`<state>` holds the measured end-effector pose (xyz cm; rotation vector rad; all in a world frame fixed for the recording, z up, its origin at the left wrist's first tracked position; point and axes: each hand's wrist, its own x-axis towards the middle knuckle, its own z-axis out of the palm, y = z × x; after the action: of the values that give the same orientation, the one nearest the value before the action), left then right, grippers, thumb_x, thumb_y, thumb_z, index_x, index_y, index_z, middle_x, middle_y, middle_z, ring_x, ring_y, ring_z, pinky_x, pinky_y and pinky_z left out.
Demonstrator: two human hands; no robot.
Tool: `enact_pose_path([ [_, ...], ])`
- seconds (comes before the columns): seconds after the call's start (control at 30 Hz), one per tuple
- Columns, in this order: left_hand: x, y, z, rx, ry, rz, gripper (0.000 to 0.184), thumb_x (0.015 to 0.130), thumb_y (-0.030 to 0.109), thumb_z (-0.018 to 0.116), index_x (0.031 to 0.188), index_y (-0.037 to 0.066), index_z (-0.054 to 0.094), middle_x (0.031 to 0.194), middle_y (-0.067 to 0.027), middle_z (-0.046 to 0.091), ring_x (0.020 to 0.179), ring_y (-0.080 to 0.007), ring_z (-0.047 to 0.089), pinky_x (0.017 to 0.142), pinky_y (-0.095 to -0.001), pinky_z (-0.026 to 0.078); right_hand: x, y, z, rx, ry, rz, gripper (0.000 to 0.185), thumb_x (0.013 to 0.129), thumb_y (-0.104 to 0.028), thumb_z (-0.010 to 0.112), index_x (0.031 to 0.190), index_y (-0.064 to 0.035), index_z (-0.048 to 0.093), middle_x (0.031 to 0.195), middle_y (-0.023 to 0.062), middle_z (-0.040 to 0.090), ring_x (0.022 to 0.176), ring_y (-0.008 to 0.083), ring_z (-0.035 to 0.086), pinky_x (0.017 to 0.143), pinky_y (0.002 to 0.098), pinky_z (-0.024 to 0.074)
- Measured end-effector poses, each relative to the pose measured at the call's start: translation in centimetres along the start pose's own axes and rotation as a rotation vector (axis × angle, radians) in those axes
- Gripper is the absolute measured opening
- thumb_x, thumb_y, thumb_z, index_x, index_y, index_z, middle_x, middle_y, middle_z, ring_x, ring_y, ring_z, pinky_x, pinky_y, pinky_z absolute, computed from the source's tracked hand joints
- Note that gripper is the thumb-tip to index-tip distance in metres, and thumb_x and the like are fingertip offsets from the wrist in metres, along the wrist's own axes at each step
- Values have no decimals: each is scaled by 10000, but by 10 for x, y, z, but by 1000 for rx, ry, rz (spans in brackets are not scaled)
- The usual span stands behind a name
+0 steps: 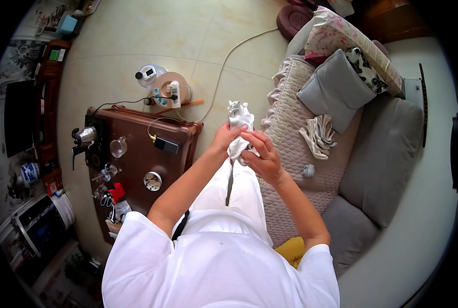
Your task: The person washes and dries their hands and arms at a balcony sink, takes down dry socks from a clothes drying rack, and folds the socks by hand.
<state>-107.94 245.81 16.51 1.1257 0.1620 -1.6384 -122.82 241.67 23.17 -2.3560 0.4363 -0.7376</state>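
Both my hands hold a bunched white cloth glove (241,114) out in front of my body, over my legs. My left hand (226,137) pinches its middle from the left side. Lower down on the right, my right hand (262,155) has its fingers curled around the bottom of the fabric. Finger-like ends stick up at the top of the bundle. On the sofa to my right lies a loose pile of white gloves (319,136), with a small rolled-up white bundle (308,170) just nearer to me.
A brown table (136,149) at my left carries a kettle (84,136), a glass pitcher (118,147), a black box (166,145) and a round dish (152,180). The sofa (285,205) with grey cushions (336,90) runs along my right. A cable (224,64) crosses the tiled floor.
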Motion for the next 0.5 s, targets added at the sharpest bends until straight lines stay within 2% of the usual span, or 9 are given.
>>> enact_pose_path([
  [0.03,1,-4,-1,21,3,38,323,805,35,638,1095,9,498,1009,-114,613,863,-200,626,755,-319,520,1,0,0,80,-42,7,246,646,-56,680,868,-96,582,1051,30,577,984,201,560,892,379,432],
  [0.07,0,-8,-2,43,5,77,325,802,27,638,1093,11,495,1001,-112,612,859,-201,625,747,-314,520,-1,1,3,102,-71,19,250,662,-21,678,878,-67,562,958,60,608,862,221,607,758,341,496],
  [0.13,-3,-9,0,94,-2,160,329,812,54,634,1106,26,490,996,-92,607,867,-191,616,749,-319,509,-3,5,5,339,28,251,231,689,-5,671,885,-52,558,866,71,612,766,218,614,695,302,499],
  [0.17,-4,-6,-2,13,-45,101,327,817,71,631,1109,29,490,999,-86,606,878,-185,611,760,-324,504,-4,7,5,458,78,369,222,702,4,667,889,-44,556,819,77,613,717,217,618,664,282,500],
  [0.2,-7,0,-4,-67,-88,41,326,823,89,628,1112,31,491,1002,-81,605,889,-180,607,772,-329,499,0,5,0,527,69,471,162,760,4,647,887,-23,550,728,65,603,640,152,602,602,237,482],
  [0.3,-13,3,-2,-101,-163,23,337,859,130,592,1167,68,468,1049,-56,584,960,-157,576,820,-325,477,-10,21,11,816,120,736,130,789,-6,639,881,-12,547,743,43,607,683,68,572,567,216,455],
  [0.37,-22,2,10,-96,-169,109,355,862,107,588,1189,85,451,1055,-43,574,948,-147,573,797,-300,483,-15,33,15,753,146,810,140,796,-41,646,884,-5,544,718,36,623,653,38,560,529,202,430],
  [0.4,-24,2,9,-192,-225,56,388,867,80,577,1226,80,431,1093,-47,563,977,-143,563,824,-287,472,-12,31,10,722,144,870,149,793,-50,650,886,-3,544,706,39,625,636,41,561,524,202,428],
  [0.5,-33,-6,16,-64,-239,136,409,861,54,575,1239,78,422,1107,-56,559,995,-139,555,838,-282,464,-3,26,-3,631,49,952,182,788,-78,659,900,1,539,673,44,628,585,62,566,520,211,437],
])
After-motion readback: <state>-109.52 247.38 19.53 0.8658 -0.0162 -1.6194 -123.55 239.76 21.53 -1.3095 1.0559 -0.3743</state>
